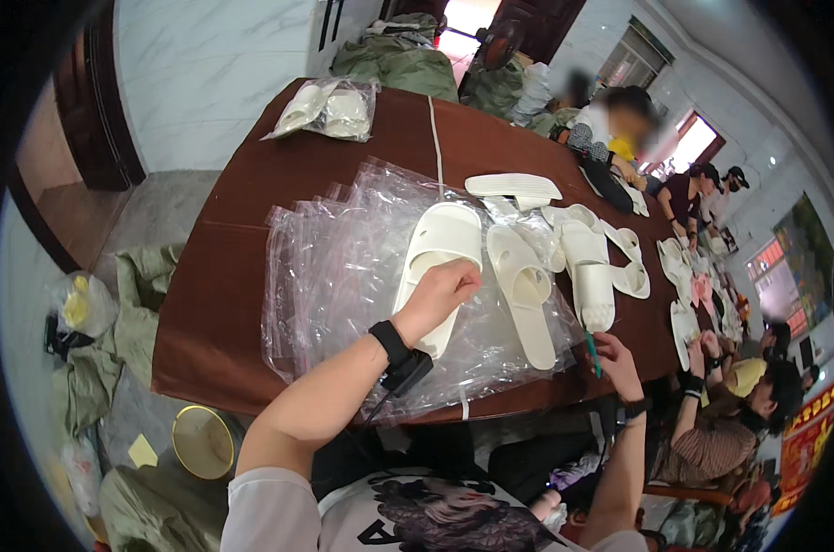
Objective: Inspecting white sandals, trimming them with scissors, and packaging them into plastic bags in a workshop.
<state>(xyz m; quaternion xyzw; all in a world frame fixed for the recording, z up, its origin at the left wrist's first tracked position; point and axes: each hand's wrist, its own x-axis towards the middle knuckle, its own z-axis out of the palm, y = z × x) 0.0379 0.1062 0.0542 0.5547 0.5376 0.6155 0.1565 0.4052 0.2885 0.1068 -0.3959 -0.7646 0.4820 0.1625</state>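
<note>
Resting closed on a white slipper (433,262) atop clear plastic bags (343,276), left hand (440,293); right hand (612,361) clamps a green pen (592,352).

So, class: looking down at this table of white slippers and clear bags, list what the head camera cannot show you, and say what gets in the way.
- Head view: the left hand rests on a white slipper and hides its middle.
- The green tool in the right hand: too small to tell its kind.
- Slippers at the far right of the table: tiny, bent by the fisheye rim.
- Co-workers' faces: blurred.
</note>
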